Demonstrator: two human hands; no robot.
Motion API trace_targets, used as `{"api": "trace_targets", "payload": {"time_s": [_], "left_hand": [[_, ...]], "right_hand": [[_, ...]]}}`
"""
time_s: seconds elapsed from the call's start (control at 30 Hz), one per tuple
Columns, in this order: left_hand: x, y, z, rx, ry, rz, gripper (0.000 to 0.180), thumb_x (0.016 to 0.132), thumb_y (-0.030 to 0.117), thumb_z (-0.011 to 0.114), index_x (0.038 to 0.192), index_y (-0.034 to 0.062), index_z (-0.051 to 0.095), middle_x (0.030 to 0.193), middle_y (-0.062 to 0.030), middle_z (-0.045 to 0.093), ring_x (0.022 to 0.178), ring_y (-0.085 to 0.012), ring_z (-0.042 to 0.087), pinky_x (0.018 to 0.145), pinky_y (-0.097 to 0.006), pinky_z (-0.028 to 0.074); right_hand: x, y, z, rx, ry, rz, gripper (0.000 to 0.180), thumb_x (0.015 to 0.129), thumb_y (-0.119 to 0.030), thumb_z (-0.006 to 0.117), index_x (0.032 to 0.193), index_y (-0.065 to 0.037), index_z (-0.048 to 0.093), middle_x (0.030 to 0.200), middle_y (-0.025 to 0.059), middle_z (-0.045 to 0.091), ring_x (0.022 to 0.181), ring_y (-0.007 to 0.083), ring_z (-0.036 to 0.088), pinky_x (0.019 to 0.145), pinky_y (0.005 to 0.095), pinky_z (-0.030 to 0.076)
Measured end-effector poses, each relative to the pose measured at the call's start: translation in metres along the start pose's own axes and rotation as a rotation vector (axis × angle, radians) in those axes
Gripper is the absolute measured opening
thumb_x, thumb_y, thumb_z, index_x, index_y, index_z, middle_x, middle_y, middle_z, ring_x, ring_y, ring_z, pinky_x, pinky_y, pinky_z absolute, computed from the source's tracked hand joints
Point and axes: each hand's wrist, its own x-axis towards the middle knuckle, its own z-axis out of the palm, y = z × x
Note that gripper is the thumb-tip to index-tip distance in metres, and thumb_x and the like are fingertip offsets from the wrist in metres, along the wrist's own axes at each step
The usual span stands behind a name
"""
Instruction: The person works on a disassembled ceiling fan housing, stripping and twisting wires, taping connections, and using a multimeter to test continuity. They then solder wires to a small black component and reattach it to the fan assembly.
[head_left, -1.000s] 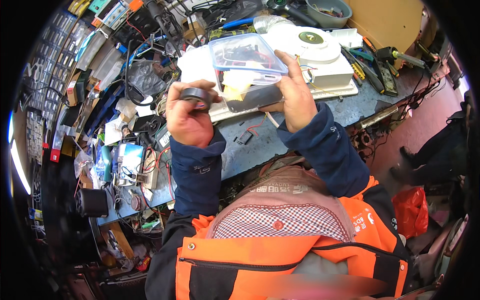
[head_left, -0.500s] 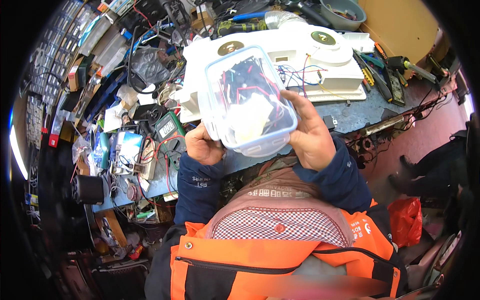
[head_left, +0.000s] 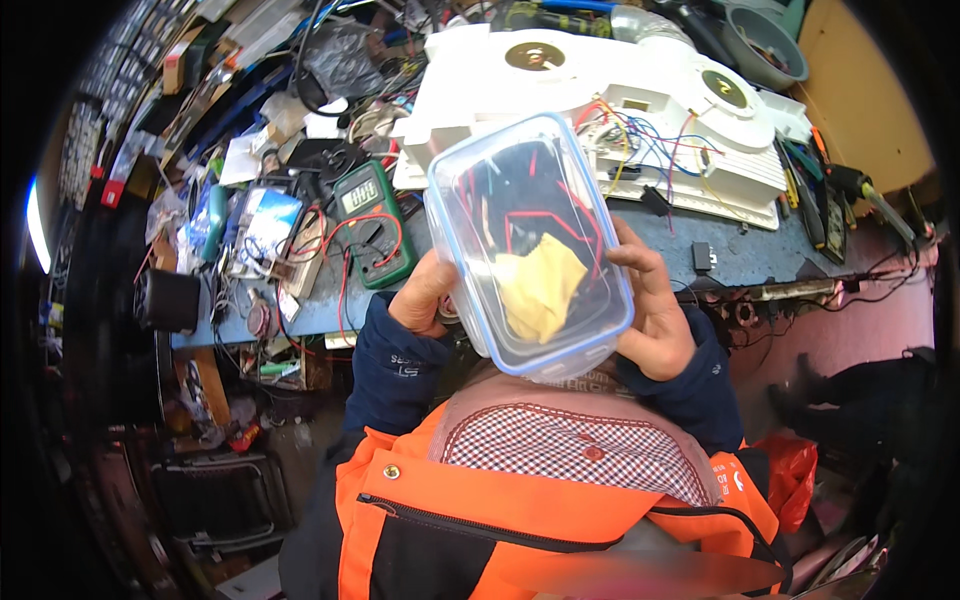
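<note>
A clear plastic box with a blue rim (head_left: 530, 240) is lifted close to the camera, tilted so its inside shows. In it lie red and black wires and a crumpled yellow piece (head_left: 540, 285). My right hand (head_left: 655, 310) grips the box on its right side. My left hand (head_left: 425, 295) supports it from below on the left, mostly hidden behind the box.
Behind the box on the blue workbench (head_left: 740, 255) lies a white appliance housing (head_left: 620, 110) with loose coloured wires. A green multimeter (head_left: 373, 220) with red and black leads sits left of it. Tools lie at the right edge; clutter and a grey bowl (head_left: 765, 45) are farther back.
A second ago my left hand held a dark round object near the bench and my right held the box low. Now both hands have raised the box closer to the camera.
</note>
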Motion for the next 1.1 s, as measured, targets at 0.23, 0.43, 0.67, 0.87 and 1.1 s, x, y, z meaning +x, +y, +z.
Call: {"api": "trace_targets", "payload": {"time_s": [0.23, 0.43, 0.67, 0.87, 1.1], "left_hand": [[0.001, -0.002, -0.034, -0.038, -0.133, -0.130, 0.075, 0.086, 0.028, 0.091, 0.146, -0.0021, 0.057, 0.110, -0.0052, 0.076, 0.062, -0.0009, 0.049, 0.051, -0.018, 0.032], [0.006, -0.012, -0.015, -0.031, -0.047, 0.018, 0.057, 0.098, 0.010, 0.080, 0.148, -0.0001, 0.057, 0.124, -0.0080, 0.077, 0.086, -0.0077, 0.070, 0.064, -0.018, 0.046], [0.004, 0.007, -0.002, 0.068, -0.056, -0.131, 0.064, 0.103, 0.034, 0.078, 0.155, 0.0043, 0.054, 0.127, -0.0070, 0.074, 0.090, -0.0083, 0.070, 0.058, -0.018, 0.043], [-0.024, -0.018, 0.015, -0.091, -0.122, 0.039, 0.107, 0.087, 0.024, 0.084, 0.173, 0.0068, 0.022, 0.160, -0.0112, 0.054, 0.132, -0.0189, 0.063, 0.097, -0.028, 0.056], [-0.064, 0.013, 0.027, -0.178, 0.007, -0.056, 0.101, 0.090, 0.024, 0.088, 0.169, 0.0042, 0.029, 0.155, -0.0130, 0.057, 0.139, -0.0215, 0.059, 0.115, -0.037, 0.050]], "right_hand": [[-0.006, 0.000, -0.002, 0.300, -0.036, 0.208, 0.091, 0.089, -0.019, 0.085, 0.163, -0.008, 0.034, 0.170, 0.0200, 0.032, 0.158, 0.0308, 0.037, 0.128, 0.0441, 0.031], [-0.008, 0.004, 0.016, 0.091, 0.167, 0.212, 0.084, 0.094, -0.015, 0.082, 0.163, -0.006, 0.033, 0.158, 0.0159, 0.049, 0.143, 0.0252, 0.052, 0.121, 0.0400, 0.041], [-0.009, 0.012, 0.014, 0.170, 0.321, 0.156, 0.088, 0.088, -0.015, 0.078, 0.163, -0.004, 0.033, 0.152, 0.0166, 0.057, 0.139, 0.0273, 0.058, 0.119, 0.0423, 0.047], [-0.010, 0.022, 0.003, -0.067, 0.027, 0.123, 0.121, 0.072, -0.024, 0.103, 0.166, -0.007, 0.028, 0.170, 0.0231, 0.035, 0.151, 0.0353, 0.049, 0.125, 0.0480, 0.043], [0.017, 0.026, 0.018, -0.328, -0.143, 0.003, 0.131, 0.074, -0.038, 0.103, 0.171, -0.005, 0.022, 0.173, 0.0240, 0.033, 0.153, 0.0368, 0.048, 0.123, 0.0493, 0.046]]}}
